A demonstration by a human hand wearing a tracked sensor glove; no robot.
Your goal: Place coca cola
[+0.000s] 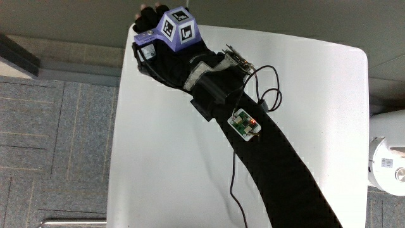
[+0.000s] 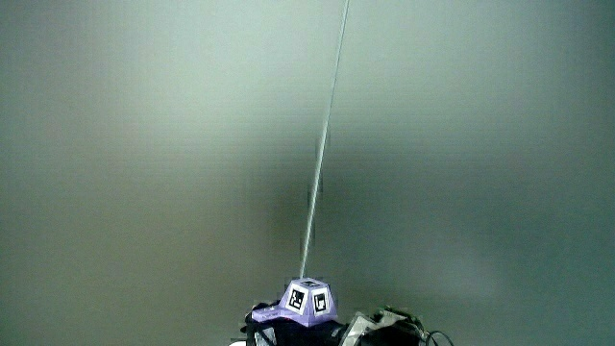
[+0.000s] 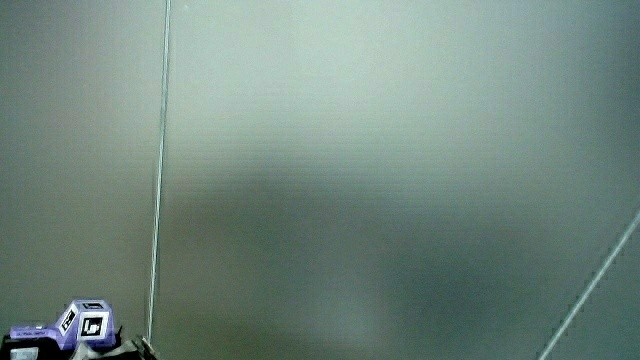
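No Coca-Cola shows in any view. The gloved hand (image 1: 150, 33) reaches over the corner of the white table (image 1: 316, 114) farthest from the person, at the table's edge. A purple patterned cube (image 1: 178, 28) sits on its back. The black-sleeved forearm (image 1: 278, 171) stretches across the table toward that corner. Whatever lies under the hand is hidden by the glove and cube. Both side views show mostly a pale wall, with only the cube (image 2: 308, 301) (image 3: 84, 323) and a bit of the glove visible.
A small circuit board (image 1: 244, 124) with a lit red light and a thin black cable (image 1: 269, 95) sit on the forearm. A white round object (image 1: 386, 161) stands on the grey carpet beside the table.
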